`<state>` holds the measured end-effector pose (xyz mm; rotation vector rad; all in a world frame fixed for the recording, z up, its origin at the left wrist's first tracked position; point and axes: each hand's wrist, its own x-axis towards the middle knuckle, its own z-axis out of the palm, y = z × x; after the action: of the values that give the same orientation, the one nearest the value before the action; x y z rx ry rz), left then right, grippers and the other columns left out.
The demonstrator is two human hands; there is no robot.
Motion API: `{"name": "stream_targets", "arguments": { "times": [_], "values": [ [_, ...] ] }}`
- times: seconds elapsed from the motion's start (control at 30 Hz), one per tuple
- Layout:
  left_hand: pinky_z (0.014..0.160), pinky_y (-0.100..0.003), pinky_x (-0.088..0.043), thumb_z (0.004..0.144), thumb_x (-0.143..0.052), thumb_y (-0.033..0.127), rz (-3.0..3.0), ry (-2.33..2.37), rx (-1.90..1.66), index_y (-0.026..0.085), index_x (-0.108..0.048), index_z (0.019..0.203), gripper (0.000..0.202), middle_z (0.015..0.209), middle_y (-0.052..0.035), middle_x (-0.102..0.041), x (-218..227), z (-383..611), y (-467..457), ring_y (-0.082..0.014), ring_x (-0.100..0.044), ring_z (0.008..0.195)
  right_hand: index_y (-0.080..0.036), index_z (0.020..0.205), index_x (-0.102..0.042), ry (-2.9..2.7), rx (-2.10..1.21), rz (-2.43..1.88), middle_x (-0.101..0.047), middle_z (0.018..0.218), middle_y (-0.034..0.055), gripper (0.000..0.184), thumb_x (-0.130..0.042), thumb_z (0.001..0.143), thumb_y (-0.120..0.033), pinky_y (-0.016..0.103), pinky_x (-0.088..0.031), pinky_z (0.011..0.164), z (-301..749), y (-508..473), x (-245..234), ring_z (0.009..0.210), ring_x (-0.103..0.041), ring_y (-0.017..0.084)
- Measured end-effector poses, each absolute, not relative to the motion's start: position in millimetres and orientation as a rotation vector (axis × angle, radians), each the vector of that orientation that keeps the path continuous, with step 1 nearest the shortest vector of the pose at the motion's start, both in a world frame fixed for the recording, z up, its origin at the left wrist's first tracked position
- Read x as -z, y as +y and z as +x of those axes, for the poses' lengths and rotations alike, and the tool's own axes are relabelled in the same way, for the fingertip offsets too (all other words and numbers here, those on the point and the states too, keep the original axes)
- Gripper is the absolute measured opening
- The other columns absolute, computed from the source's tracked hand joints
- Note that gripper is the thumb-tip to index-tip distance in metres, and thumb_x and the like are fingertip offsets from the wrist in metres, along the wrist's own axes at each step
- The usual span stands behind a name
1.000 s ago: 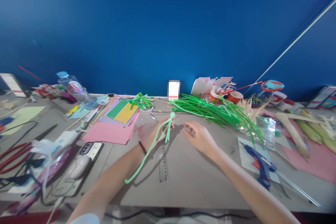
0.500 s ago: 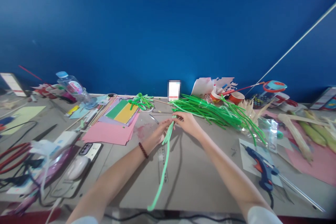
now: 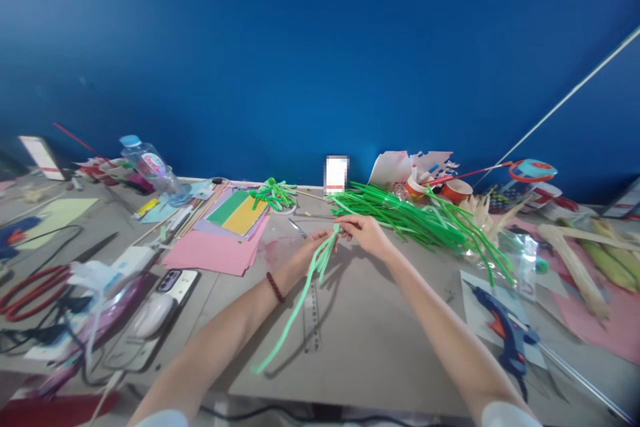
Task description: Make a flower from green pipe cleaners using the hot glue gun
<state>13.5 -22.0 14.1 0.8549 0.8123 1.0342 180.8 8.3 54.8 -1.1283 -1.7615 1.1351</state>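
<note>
A blue wall (image 3: 320, 67) fills the upper half of the view, with a thin white line (image 3: 560, 109) slanting down across its right side. Along its foot runs a grey tabletop (image 3: 385, 347), crowded at both ends and mostly bare in the near middle.

Above that bare stretch, the pale green fuzzy stems (image 3: 325, 257) are bunched between the two hands — the left hand (image 3: 309, 250) has its grip round the bunch just under the top, and the right hand (image 3: 369, 235) has its grip pinched on the top itself. One long stem trails toward the near edge, its shadow falling beside it. A clear ruler (image 3: 312, 323) lies under the bunch.

At the back, a pile of bright green stems (image 3: 410, 210) spreads to the right of a white upright device (image 3: 336, 177), its screen blurred. Farther right are an orange cup (image 3: 456, 191) and, nearer, a blue glue gun (image 3: 505, 327) on pale paper. To the left lie pink sheets (image 3: 215, 253), a clear bottle (image 3: 151, 163) tilted near the wall, and a white mouse (image 3: 154, 317) on a phone (image 3: 181, 287) — red-handled scissors (image 3: 35, 290) and cables beyond.
</note>
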Motion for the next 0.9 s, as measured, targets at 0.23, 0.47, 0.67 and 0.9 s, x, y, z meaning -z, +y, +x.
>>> {"name": "stream_targets", "arguments": {
  "times": [0.23,0.47,0.67,0.9],
  "values": [
    [0.055,-0.023,-0.036,0.068,-0.073,0.037,0.857,0.724,-1.059,0.015,-0.065,0.073,0.024,0.063,0.0009,-0.055,-20,16,-22,-0.0084,-0.047,0.053,-0.015,0.09,-0.069,-1.805,-1.021,-1.1,-0.07,0.078,0.0049,0.021,-0.058,0.074,-0.023,0.026,-0.05,0.062,181,4,-61,0.066,-0.064,0.015],
    [0.052,-0.023,-0.029,0.067,-0.071,0.047,0.971,0.874,-1.109,0.014,-0.067,0.072,0.034,0.057,0.0014,-0.053,-30,23,-27,-0.0082,-0.042,0.051,-0.016,0.084,-0.069,-1.793,-0.805,-1.078,-0.07,0.074,0.0039,0.015,-0.056,0.076,-0.018,0.026,-0.051,0.062,175,-4,-61,0.064,-0.066,0.015],
    [0.051,-0.021,-0.027,0.062,-0.076,0.042,0.947,0.882,-1.193,0.013,-0.065,0.065,0.031,0.056,0.0031,-0.051,-31,27,-30,-0.0063,-0.037,0.051,-0.02,0.084,-0.07,-1.898,-0.371,-1.008,-0.07,0.081,0.0051,0.018,-0.053,0.08,-0.017,0.029,-0.05,0.069,170,-7,-48,0.069,-0.062,0.016],
    [0.049,-0.02,-0.03,0.058,-0.08,0.036,0.797,0.768,-1.204,0.014,-0.061,0.06,0.03,0.051,0.0043,-0.05,-31,31,-31,-0.0058,-0.04,0.046,-0.019,0.084,-0.068,-1.758,-0.281,-1.022,-0.068,0.08,0.0066,0.021,-0.048,0.082,-0.019,0.026,-0.049,0.059,160,-12,-33,0.07,-0.06,0.016]
  ]
}}
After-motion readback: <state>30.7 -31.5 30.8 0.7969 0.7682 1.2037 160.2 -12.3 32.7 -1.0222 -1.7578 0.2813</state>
